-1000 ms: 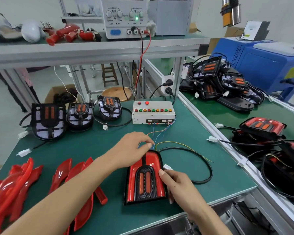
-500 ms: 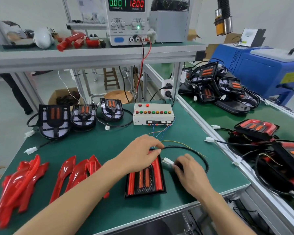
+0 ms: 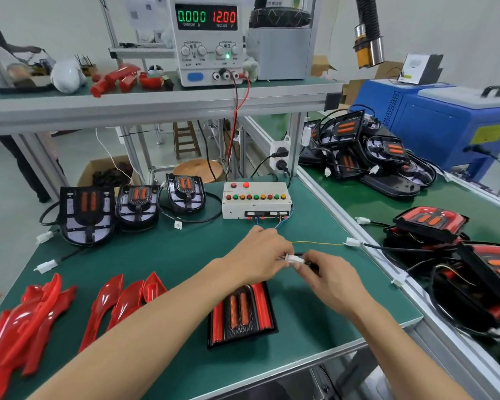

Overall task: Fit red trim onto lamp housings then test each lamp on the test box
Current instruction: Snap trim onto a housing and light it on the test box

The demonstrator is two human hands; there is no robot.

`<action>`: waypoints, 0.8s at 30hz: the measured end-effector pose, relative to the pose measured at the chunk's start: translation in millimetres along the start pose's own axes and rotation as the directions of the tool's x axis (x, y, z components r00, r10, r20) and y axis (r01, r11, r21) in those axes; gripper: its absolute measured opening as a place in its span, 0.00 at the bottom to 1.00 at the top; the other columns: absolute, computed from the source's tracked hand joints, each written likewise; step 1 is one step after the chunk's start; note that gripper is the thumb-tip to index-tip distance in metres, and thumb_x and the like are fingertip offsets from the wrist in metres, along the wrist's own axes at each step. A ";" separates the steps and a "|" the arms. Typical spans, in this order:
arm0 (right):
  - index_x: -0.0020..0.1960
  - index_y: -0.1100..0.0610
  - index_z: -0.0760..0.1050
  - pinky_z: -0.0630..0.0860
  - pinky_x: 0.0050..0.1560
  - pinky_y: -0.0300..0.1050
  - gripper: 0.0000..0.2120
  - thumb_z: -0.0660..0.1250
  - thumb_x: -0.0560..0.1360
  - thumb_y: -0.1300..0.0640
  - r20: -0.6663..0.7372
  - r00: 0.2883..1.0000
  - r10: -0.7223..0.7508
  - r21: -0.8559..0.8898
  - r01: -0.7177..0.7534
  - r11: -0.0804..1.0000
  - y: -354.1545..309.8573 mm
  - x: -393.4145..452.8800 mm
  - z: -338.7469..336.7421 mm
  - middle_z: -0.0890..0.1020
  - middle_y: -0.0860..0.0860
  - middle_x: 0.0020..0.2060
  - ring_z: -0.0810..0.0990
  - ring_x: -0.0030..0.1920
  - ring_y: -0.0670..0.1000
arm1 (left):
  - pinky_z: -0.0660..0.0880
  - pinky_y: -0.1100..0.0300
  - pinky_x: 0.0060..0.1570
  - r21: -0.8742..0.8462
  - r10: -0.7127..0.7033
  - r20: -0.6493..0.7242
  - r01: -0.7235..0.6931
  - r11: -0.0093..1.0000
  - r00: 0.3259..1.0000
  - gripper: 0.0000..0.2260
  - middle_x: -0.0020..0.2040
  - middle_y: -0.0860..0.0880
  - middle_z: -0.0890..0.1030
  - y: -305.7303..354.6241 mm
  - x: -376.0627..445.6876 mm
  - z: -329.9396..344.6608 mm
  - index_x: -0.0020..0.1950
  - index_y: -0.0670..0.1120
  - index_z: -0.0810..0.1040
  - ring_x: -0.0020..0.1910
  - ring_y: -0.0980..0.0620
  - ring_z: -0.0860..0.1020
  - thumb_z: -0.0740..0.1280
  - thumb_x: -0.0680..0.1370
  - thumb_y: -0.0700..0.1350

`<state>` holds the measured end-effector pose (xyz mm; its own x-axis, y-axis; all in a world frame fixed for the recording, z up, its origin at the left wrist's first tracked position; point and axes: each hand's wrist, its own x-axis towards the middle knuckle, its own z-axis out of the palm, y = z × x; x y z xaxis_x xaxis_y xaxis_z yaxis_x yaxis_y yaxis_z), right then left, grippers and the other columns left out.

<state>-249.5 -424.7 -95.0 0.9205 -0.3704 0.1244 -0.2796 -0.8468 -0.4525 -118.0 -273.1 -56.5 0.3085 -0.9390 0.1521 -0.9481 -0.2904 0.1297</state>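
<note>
Nearest, the red-trimmed black lamp (image 3: 241, 312) lies flat on the green desk (image 3: 168, 255), below both hands. Just beyond it, the left hand (image 3: 260, 255) and right hand (image 3: 331, 277) each pinch one end of the small white plug connector (image 3: 294, 258); keep the halves in line and push straight until seated. Half a second earlier the hands were apart. Farther back sits the white test box (image 3: 256, 202).
</note>
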 end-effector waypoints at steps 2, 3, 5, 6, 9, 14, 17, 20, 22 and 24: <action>0.37 0.49 0.65 0.68 0.36 0.51 0.21 0.57 0.81 0.35 0.023 0.999 -0.029 0.013 0.029 1.000 0.2 3.7 -3.5 0.73 0.48 0.28 0.71 0.33 0.51 | 0.67 0.51 0.58 0.067 0.086 -0.005 -0.085 0.994 0.996 0.10 0.51 0.53 0.82 -3.6 -1.0 0.2 0.58 0.49 0.80 0.58 0.50 0.73 0.64 0.83 0.53; 0.37 0.50 0.66 0.68 0.37 0.51 0.22 0.57 0.81 0.36 0.040 0.999 -0.033 0.053 0.031 0.998 0.5 5.3 -4.7 0.72 0.48 0.28 0.71 0.33 0.51 | 0.67 0.52 0.58 0.089 0.123 -0.014 -0.121 0.989 0.992 0.10 0.51 0.53 0.81 -5.9 -1.7 0.7 0.58 0.49 0.80 0.58 0.49 0.74 0.64 0.83 0.53; 0.38 0.52 0.69 0.72 0.40 0.54 0.21 0.57 0.82 0.38 0.080 0.996 -0.031 0.126 0.021 0.992 1.1 7.4 -6.4 0.73 0.49 0.29 0.72 0.35 0.52 | 0.67 0.53 0.56 0.113 0.194 -0.057 -0.186 0.976 0.979 0.10 0.50 0.52 0.82 -10.2 -2.3 2.0 0.58 0.48 0.80 0.57 0.48 0.75 0.66 0.83 0.52; 0.39 0.53 0.70 0.73 0.41 0.54 0.22 0.57 0.82 0.38 0.097 0.995 -0.032 0.149 0.017 0.989 1.4 7.7 -7.1 0.75 0.50 0.30 0.73 0.35 0.53 | 0.67 0.53 0.54 0.120 0.220 -0.081 -0.210 0.970 0.972 0.09 0.49 0.51 0.82 -11.8 -2.4 2.4 0.57 0.47 0.81 0.56 0.47 0.75 0.66 0.83 0.51; 0.39 0.52 0.74 0.72 0.37 0.46 0.22 0.59 0.81 0.36 0.145 0.989 -0.042 0.178 0.016 0.984 2.3 8.9 -10.6 0.79 0.47 0.31 0.73 0.32 0.46 | 0.68 0.53 0.52 0.160 0.280 -0.086 -0.264 0.951 0.956 0.09 0.48 0.50 0.81 -13.8 -1.3 3.2 0.55 0.47 0.80 0.55 0.47 0.75 0.63 0.84 0.49; 0.37 0.53 0.75 0.68 0.34 0.47 0.24 0.62 0.80 0.36 0.192 0.971 -0.139 0.359 0.062 0.931 7.6 8.6 -18.0 0.79 0.53 0.32 0.67 0.31 0.45 | 0.73 0.50 0.50 0.141 0.378 -0.039 -0.370 0.918 0.925 0.08 0.49 0.47 0.80 -12.2 2.6 -0.9 0.54 0.43 0.79 0.55 0.44 0.75 0.62 0.85 0.44; 0.36 0.55 0.77 0.65 0.37 0.46 0.23 0.65 0.77 0.37 0.173 0.974 -0.145 0.539 0.030 0.842 9.1 3.6 -19.6 0.75 0.48 0.29 0.68 0.33 0.48 | 0.74 0.51 0.56 0.006 0.343 -0.041 -0.343 0.939 0.939 0.09 0.51 0.46 0.80 -14.6 3.5 -7.1 0.56 0.41 0.79 0.58 0.45 0.75 0.64 0.84 0.46; 0.36 0.57 0.79 0.70 0.42 0.44 0.24 0.66 0.74 0.36 0.171 0.974 -0.147 0.627 0.008 0.779 8.3 2.0 -18.2 0.79 0.58 0.33 0.74 0.37 0.50 | 0.73 0.51 0.58 -0.102 0.313 0.005 -0.311 0.945 0.950 0.08 0.52 0.45 0.80 -15.0 3.9 -8.9 0.57 0.41 0.79 0.58 0.45 0.75 0.66 0.83 0.45; 0.36 0.58 0.80 0.73 0.46 0.37 0.23 0.67 0.73 0.38 0.170 0.974 -0.149 0.663 -0.002 0.748 8.5 0.7 -16.5 0.82 0.59 0.36 0.79 0.39 0.47 | 0.73 0.50 0.58 -0.154 0.319 0.021 -0.312 0.937 0.947 0.07 0.51 0.43 0.80 -15.7 3.6 -7.9 0.57 0.40 0.79 0.56 0.44 0.76 0.67 0.83 0.42; 0.35 0.60 0.79 0.75 0.48 0.34 0.22 0.69 0.73 0.41 0.170 0.976 -0.134 0.718 -0.029 0.696 13.6 -0.7 -13.9 0.85 0.58 0.37 0.84 0.45 0.46 | 0.73 0.51 0.60 -0.194 0.290 0.013 -0.282 0.939 0.957 0.07 0.52 0.43 0.81 -23.5 1.6 -6.3 0.58 0.39 0.80 0.57 0.44 0.76 0.66 0.83 0.40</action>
<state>-257.8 -441.3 -89.0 0.9825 -0.1835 0.0323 -0.0255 -0.3045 -0.9522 -94.8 -266.6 -53.2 0.0192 -0.9852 0.1706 -0.9627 0.0278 0.2693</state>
